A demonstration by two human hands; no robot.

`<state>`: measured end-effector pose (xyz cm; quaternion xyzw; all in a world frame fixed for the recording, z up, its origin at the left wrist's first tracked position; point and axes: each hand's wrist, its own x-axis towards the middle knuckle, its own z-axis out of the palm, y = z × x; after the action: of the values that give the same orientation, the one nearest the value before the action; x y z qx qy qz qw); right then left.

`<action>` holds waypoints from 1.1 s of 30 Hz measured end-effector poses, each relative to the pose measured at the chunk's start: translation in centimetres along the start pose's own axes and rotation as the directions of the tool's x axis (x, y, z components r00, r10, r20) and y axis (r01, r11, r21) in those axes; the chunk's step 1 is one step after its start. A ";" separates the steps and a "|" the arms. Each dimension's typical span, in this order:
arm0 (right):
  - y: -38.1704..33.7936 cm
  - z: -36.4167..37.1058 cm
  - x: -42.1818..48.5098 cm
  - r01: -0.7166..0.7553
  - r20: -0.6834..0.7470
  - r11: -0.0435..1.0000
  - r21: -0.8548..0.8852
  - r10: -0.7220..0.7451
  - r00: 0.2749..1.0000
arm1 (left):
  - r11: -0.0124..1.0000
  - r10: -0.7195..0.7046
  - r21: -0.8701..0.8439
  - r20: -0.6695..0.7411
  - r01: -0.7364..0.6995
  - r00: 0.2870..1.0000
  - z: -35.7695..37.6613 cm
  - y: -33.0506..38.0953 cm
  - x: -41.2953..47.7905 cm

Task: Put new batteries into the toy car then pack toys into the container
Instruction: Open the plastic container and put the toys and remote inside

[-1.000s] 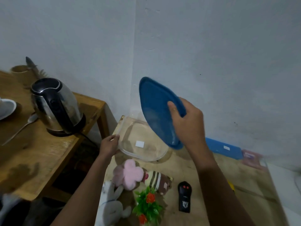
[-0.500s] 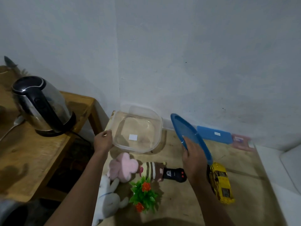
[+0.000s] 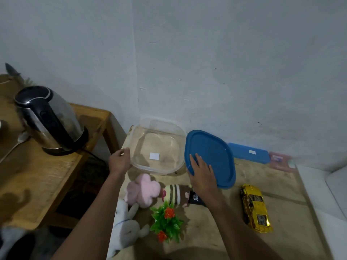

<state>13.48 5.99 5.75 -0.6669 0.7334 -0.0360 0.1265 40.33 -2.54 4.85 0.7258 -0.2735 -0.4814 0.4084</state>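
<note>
Down comes the blue lid (image 3: pixel 216 152), flat on the table (image 3: pixel 216 231) right of the container (image 3: pixel 159 171); right hand (image 3: pixel 202 175) rests on it, fingers (image 3: pixel 199 160) spread, left hand (image 3: pixel 119 162) grips the container's rim.

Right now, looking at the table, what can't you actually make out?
Black remote: head view, mostly covered by the right hand and wrist.
Toy car: head view, underside faces down, battery compartment hidden.
White rabbit: head view, left side behind the left forearm.
Pink packet, far right: blurred, print unreadable.
</note>
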 end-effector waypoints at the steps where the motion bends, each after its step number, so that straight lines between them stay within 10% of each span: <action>1: 0.0 0.2 0.3 0.001 0.026 1.000 0.009 -0.001 1.000 | 1.000 0.013 0.008 0.002 -0.013 1.000 0.0 -0.2 0.2; 13: 0.8 0.4 0.1 -0.116 0.066 0.989 0.086 0.111 0.992 | 0.892 0.072 0.435 0.130 -0.122 0.989 -2.0 -1.3 -3.2; 21: -1.0 2.2 -4.7 0.018 -0.364 0.992 0.127 0.030 0.931 | 0.419 -0.235 0.902 0.217 -0.103 0.947 -4.6 -2.6 -7.4; 27: -1.4 2.9 -6.6 0.183 -0.164 0.932 0.313 -0.136 0.977 | 0.288 -0.371 0.942 0.275 -0.171 0.887 -6.0 -3.3 -9.2; 33: -1.7 1.6 -7.3 0.216 0.096 0.919 0.329 -0.260 0.961 | 0.457 -0.248 0.884 0.231 -0.096 0.941 -5.2 -7.5 -11.3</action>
<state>16.07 13.16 5.56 -0.7233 0.6210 -0.1214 0.2763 40.79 11.96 4.88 0.7522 -0.5135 -0.4002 -0.1020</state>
